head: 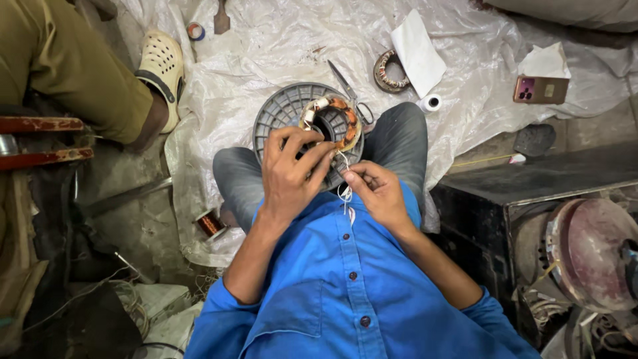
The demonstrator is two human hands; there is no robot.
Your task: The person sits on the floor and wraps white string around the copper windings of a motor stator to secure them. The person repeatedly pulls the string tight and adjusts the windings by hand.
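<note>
Copper-wound ring-shaped motor stator (332, 121) lies flat, its open bore facing up toward the camera, on a grey ribbed round plastic cover (282, 113) resting on the person's knees. At its near left edge, the left hand (290, 174) curls over the ring, fingers bent onto the glossy orange coils. Thin white thread (345, 194) runs from the windings toward the blue shirt. The right hand (377, 191) pinches that thread, fingers closed. Steel scissors (350, 92) lie beyond on crinkled white plastic sheeting (279, 40).
</note>
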